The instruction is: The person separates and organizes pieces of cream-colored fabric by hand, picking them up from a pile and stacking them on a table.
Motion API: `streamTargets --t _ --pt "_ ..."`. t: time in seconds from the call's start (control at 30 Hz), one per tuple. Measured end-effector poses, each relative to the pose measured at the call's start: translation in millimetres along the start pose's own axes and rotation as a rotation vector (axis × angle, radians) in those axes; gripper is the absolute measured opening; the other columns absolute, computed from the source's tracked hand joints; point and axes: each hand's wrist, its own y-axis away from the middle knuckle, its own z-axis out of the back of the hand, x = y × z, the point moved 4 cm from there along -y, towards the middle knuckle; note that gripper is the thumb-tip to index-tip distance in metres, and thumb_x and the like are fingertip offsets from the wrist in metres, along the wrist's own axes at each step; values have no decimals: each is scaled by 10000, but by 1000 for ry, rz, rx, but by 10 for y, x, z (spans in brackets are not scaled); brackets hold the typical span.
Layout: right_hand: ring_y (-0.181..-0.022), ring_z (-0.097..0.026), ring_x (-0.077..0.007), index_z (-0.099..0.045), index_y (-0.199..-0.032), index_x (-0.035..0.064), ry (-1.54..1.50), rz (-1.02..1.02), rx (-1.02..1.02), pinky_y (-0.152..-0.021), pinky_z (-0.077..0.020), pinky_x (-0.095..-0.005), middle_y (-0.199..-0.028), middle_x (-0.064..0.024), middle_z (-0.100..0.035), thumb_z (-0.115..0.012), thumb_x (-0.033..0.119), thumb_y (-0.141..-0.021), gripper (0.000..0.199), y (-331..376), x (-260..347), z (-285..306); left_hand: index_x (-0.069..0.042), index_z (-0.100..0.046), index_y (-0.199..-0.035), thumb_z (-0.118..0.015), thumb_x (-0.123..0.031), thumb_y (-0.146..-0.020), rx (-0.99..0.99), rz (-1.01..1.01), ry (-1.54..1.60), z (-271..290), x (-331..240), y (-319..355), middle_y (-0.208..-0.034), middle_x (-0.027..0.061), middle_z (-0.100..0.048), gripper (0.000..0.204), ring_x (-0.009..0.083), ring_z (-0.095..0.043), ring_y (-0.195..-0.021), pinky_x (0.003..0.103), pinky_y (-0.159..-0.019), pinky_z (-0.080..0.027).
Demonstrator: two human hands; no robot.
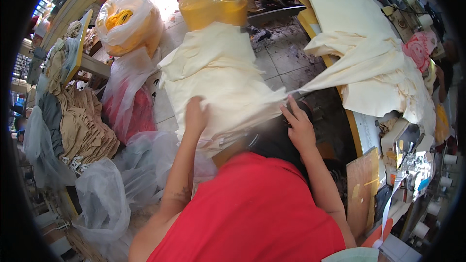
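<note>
A tall stack of cream cloth pieces (218, 77) stands in the middle of the view, in front of the person in a red top, on the tiled floor (286, 58) side of the desk. The left hand (195, 114) lies flat on the lower front of the stack, fingers curled lightly over the cloth; whether it pinches a layer cannot be told. The right hand (298, 126) is at the stack's right edge with fingers spread, touching the corner of a cream sheet (369, 63) that stretches from the stack up onto the desk (357, 131) at the right; its grip cannot be told either.

Just behind the stack sits a bundle wrapped in yellow plastic (213, 5). To the left of it a clear bag (128, 19) holds yellow material, and below that another clear bag (128, 102) holds red cloth. Further left lies a pile of tan cloth pieces (85, 126), with empty-looking clear plastic bags (104, 194) heaped near the person's left elbow. At the far right, on the desk edge, a sewing machine (412, 165) with white tape (391, 204) hanging from it stands beside thread spools (449, 160).
</note>
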Motion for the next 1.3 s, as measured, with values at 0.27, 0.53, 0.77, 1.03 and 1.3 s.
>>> streamTargets --t 0.27,0.53,0.77,1.03,1.3 --pt "-866 -682 -436 -619 -1110 -12 -249 -543 -86 -747 -541 -469 -886 -299 -677 -688 303 -932 369 286 -244 166 -3 -652 -1163 -586 -282 -1001 554 -392 675 -888 -2143 -593 -1132 161 -699 330 238 -658 -1075 346 -894 -517" --pt "-788 -646 -404 -602 -958 -4 -62 -295 -264 -672 -524 -462 -887 -187 -638 -648 194 -941 204 237 -137 308 10 -656 -964 -580 -194 -1019 689 -99 865 -875 -2127 -272 -824 44 -677 224 112 -608 -791 269 -782 -481" --pt "-713 -621 -296 -545 -854 61 156 -16 -320 -623 -513 -393 -796 -114 -558 -638 155 -922 149 -131 162 228 15 -655 -889 -593 -192 -1012 706 -90 868 -517 -2192 -190 -799 23 -651 248 99 -581 -741 257 -707 -469" --pt "-746 -636 -340 -573 -892 35 120 -152 -276 -618 -525 -422 -822 -141 -582 -615 110 -929 94 87 4 271 25 -663 -929 -651 -217 -964 816 -91 646 -494 -2248 -256 -848 62 -679 244 130 -614 -784 283 -729 -500" --pt "-743 -641 -367 -592 -957 22 -50 -349 -442 -629 -526 -427 -873 -156 -621 -679 147 -910 160 599 -38 786 -1 -552 -1315 -730 -303 -872 116 -603 496 -1107 -3053 -551 -1246 244 -602 565 357 -588 -1148 421 -963 -464"
